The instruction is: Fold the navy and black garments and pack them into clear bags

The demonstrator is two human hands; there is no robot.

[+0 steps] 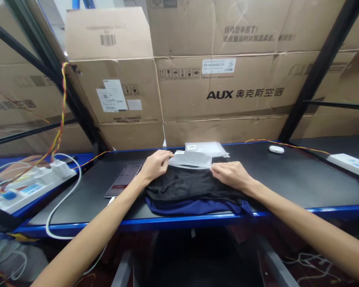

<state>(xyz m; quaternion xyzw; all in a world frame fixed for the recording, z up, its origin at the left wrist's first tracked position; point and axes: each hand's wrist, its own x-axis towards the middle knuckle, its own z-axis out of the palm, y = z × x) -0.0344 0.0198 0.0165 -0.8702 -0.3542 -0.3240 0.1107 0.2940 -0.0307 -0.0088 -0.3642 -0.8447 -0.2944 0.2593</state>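
Between my two hands a frosted plastic bag point(191, 159) is stretched, its near edge lifted a little. My left hand point(156, 166) pinches the bag's left corner. At the opposite corner my right hand point(231, 174) is closed on the plastic. Beneath the bag and my hands lies a black folded cloth point(194, 185), with a dark blue cloth point(191, 207) showing under it along the table's front edge. Just behind, another frosted plastic bag point(208, 148) with a small white label lies flat.
A tablet or phone point(124, 181) lies left of the cloth on the black table point(290, 179). Power strips point(36, 185) with cables stand at the left, and another power strip point(351, 164) at the right. A white earbud case point(276, 149) sits behind. Large cardboard boxes point(179, 95) wall off the back.
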